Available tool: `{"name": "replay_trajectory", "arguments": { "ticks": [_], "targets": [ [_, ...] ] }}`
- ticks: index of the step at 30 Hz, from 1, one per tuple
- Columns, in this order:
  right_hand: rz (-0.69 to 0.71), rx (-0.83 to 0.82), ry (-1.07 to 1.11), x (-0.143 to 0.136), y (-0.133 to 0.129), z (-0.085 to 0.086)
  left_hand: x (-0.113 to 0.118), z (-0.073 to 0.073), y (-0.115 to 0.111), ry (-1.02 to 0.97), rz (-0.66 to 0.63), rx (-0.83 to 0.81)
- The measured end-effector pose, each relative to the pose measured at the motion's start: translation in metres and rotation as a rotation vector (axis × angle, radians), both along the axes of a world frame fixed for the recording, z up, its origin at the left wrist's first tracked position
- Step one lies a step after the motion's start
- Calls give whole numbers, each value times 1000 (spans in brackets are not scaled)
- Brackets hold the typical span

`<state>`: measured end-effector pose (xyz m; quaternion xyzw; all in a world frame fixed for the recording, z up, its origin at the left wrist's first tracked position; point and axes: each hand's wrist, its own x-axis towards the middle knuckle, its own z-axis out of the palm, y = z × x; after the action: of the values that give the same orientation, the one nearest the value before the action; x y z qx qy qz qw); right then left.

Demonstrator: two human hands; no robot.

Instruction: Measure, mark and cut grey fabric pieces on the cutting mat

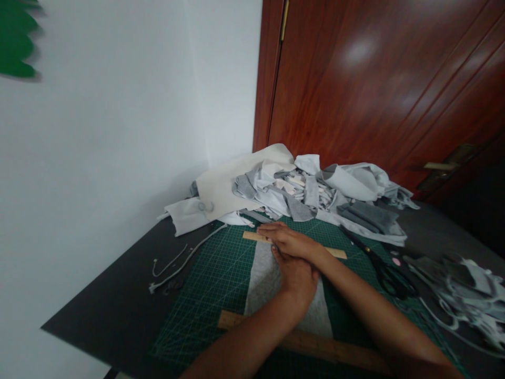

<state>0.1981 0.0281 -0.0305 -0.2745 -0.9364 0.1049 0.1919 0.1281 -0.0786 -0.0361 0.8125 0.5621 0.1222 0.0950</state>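
A piece of grey fabric (pixel 262 279) lies on the green cutting mat (pixel 224 263). Across its far end runs a thin wooden ruler (pixel 335 252). My right hand (pixel 286 240) lies over that ruler, its fingers stretched out to the left. Just nearer, my left hand (pixel 298 276) is palm down on the fabric, with its outer finger and thumb apart. The right wrist hides its other fingers. A wider wooden ruler (pixel 311 342) crosses the near end of the fabric, partly under my left forearm.
White and grey cloth scraps (pixel 303 195) are piled at the back, before the wall and door. Black scissors (pixel 389 273) lie to the right, near more grey strips (pixel 469 300). Thin cords (pixel 189 258) lie on the dark tabletop (pixel 118 295) at left.
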Motion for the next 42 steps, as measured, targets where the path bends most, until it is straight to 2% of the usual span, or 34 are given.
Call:
{"name": "replay_trajectory", "arguments": {
  "ticks": [11,15,22,33,42],
  "targets": [
    [-9,-24,27,-5,-6,7,0,1,1,6,3,-24],
    [19,-26,33,-4,-5,6,0,0,1,-4,6,-22],
    [-30,-8,3,0,-3,1,0,-1,1,-3,12,7],
    [-6,-5,10,-2,-7,11,0,0,2,39,5,-16],
    [-16,6,-12,-3,-7,9,0,-2,1,32,8,5]
  ]
}}
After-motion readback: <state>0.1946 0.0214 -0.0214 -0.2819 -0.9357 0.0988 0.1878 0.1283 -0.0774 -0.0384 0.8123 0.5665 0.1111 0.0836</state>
